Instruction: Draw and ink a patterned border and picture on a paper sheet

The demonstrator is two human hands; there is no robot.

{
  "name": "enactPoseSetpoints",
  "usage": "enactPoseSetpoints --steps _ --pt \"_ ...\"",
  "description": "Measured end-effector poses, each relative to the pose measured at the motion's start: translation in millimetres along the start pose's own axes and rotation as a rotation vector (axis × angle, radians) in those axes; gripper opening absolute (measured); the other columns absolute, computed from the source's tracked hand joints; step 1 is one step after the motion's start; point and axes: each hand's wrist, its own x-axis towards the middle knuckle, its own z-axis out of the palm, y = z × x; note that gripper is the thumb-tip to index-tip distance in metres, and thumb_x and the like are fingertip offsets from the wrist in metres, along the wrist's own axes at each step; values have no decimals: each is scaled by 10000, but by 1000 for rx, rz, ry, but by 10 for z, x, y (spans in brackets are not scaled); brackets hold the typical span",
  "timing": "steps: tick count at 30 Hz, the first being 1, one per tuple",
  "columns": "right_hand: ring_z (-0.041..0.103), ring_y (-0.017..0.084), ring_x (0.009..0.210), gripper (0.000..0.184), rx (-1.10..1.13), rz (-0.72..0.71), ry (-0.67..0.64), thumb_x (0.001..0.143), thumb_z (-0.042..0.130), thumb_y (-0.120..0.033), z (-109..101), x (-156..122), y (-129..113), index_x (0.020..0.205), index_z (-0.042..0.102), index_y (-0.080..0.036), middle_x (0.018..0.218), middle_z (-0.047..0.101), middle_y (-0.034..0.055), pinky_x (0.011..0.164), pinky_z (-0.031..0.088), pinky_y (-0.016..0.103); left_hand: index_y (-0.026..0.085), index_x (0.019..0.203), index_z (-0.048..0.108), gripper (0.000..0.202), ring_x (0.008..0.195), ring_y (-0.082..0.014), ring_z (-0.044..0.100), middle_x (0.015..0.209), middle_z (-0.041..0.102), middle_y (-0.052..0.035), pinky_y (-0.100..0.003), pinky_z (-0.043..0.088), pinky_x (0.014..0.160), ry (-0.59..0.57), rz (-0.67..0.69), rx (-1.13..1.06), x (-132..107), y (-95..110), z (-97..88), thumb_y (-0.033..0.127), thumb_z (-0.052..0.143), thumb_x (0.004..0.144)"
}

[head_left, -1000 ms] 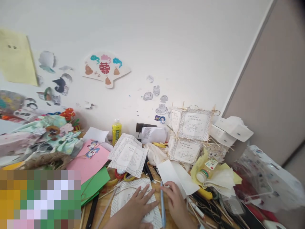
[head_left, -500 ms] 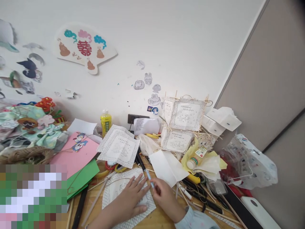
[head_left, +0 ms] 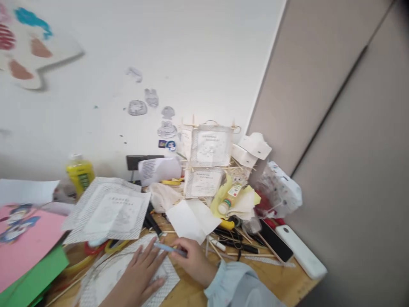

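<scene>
My left hand lies flat, fingers spread, on a printed paper sheet with a patterned border. In my right hand is a slim light-blue pen, gripped between thumb and fingers. The pen points left, its far end close to the left fingertips; whether it touches the paper is unclear. More bordered sheets lie just behind, over red- and yellow-handled scissors. A folded white paper rests beyond my right hand. The picture is blurred.
A stick frame with printed panels stands by the wall. Around it are a small bottle on yellow paper, thin sticks, markers and a plastic bag. A phone and a white device lie right; green paper left.
The view has swung right. The pen, steeper before, now lies nearly level and points left across the left fingertips. My left hand stays flat on the sheet.
</scene>
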Motion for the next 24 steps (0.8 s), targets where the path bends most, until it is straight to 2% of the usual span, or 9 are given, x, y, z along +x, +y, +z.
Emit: enactPoseSetpoints --steps 4,7,9,12,15,18,20,23,24 --pt "571 153 702 213 -47 50 111 722 614 -122 19 47 67 909 681 -200 758 627 -16 667 459 248 344 1369 458 533 1328 -330 370 1397 478 -39 -531 268 1075 87 -18 71 22 -15 124 599 326 920" --pt "570 173 792 319 -96 11 157 619 590 -17 38 67 100 859 666 -213 802 596 -14 724 449 265 320 1345 500 543 1344 -333 340 1418 446 -53 -556 269 1064 99 -26 90 34 8 109 596 291 926" --pt "565 170 799 350 -84 5 166 592 559 14 44 78 115 835 662 -216 830 574 -10 694 441 253 321 1344 500 533 1342 -337 343 1425 435 -53 -565 300 1044 99 -25 90 39 7 92 581 292 928" --pt "565 161 778 372 -47 31 205 583 536 27 30 91 97 832 671 -214 853 571 -4 624 424 231 316 1353 489 522 1349 -329 331 1433 420 -49 -560 307 1043 97 -29 101 40 -7 77 557 293 934" --pt "572 167 780 344 -23 24 243 620 523 24 -2 94 36 831 674 -203 799 598 -7 685 440 248 325 1338 507 496 1357 -313 319 1436 414 -39 -538 296 1058 97 -32 126 34 -7 69 539 314 934" --pt "570 158 726 268 -5 32 197 696 506 -13 -21 91 -7 810 664 -197 739 615 -16 696 457 252 308 1335 515 499 1356 -314 319 1438 408 -45 -531 304 1056 92 -21 140 31 2 67 535 326 933" --pt "581 162 749 285 -11 27 202 694 507 -18 -24 90 -5 848 665 -199 782 638 -8 714 468 258 301 1346 502 507 1359 -317 309 1445 397 -50 -533 302 1057 89 -20 127 39 5 57 539 342 929" --pt "593 175 834 450 7 15 279 656 519 -14 -52 88 24 1040 648 -211 961 659 24 764 483 282 326 1364 470 486 1365 -316 298 1464 375 -45 -530 317 1051 68 -29 61 67 -6 -11 517 399 923" --pt "593 163 803 496 41 29 306 668 515 -29 -75 87 33 1114 622 -217 1015 649 35 724 493 272 323 1374 455 480 1364 -314 302 1468 371 -50 -527 331 1044 56 -30 29 78 -18 -55 493 409 928"
